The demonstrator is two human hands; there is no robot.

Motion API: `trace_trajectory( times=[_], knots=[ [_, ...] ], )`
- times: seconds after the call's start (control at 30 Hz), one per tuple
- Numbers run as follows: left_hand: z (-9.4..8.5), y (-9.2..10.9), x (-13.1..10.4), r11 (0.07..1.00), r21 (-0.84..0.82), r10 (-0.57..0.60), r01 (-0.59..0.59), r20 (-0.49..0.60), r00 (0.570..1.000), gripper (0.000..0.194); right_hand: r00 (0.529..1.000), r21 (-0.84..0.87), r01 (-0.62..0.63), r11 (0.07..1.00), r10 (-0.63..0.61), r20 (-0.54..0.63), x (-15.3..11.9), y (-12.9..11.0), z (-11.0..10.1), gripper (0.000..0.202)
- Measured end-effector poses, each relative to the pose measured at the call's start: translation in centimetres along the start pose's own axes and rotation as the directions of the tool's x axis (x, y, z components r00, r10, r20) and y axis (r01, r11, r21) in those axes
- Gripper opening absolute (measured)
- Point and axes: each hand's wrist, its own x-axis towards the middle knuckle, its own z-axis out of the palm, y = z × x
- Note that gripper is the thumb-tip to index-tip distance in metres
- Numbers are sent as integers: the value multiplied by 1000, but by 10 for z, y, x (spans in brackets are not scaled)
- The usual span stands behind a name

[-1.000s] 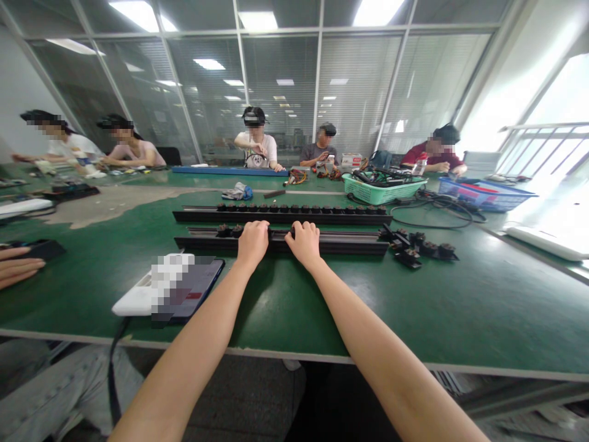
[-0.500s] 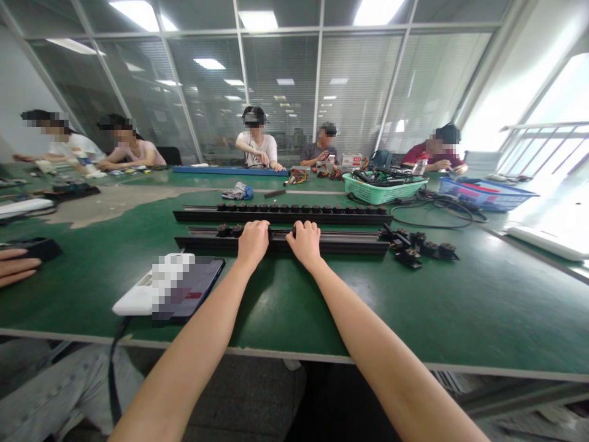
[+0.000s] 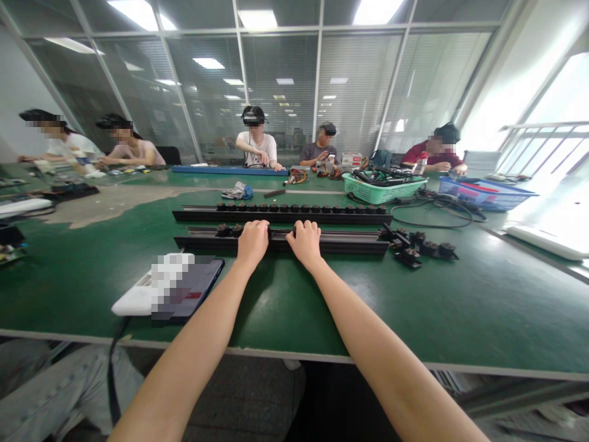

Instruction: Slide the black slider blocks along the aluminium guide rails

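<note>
A long black rail (image 3: 340, 247) with a metal channel lies across the table before me. My left hand (image 3: 252, 242) is closed over it left of the middle, gripping a black socket module whose edge shows at the fingertips. Curled over the same rail a little to the right, my right hand (image 3: 306, 241) grips another dark module, mostly hidden by the fingers. Black round socket modules (image 3: 223, 230) sit in the rail to the left of my left hand. Behind lies a second black rail (image 3: 276, 217) with a row of such modules. Several loose modules (image 3: 408, 257) lie by the right end.
A white device (image 3: 133, 299) and a phone (image 3: 202, 285) lie at near left. Beyond the rails are a grey-blue cloth (image 3: 238, 191), a green basket (image 3: 384, 193) of cables and a blue basket (image 3: 490, 197). Several people sit around the table's far side.
My hands and the rails stay where they were. At the left edge, another person's hand and the black part beside it have left, and a different dark object shows there.
</note>
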Motion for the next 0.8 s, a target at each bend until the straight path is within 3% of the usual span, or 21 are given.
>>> trace_trajectory(
  times=[0.2,0.5,0.8],
  knots=[
    [0,0,0,1000,-7,0,0,-1,1000,39,991,-9,132,991,-132,25,1,10,-7,19],
    [0,0,0,1000,-10,-2,2,5,1000,38,998,45,63,997,-64,27,0,13,-5,22],
    [-3,2,0,1000,-2,-12,12,14,1000,38,997,37,77,996,-78,13,-1,13,-3,22]
  ],
)
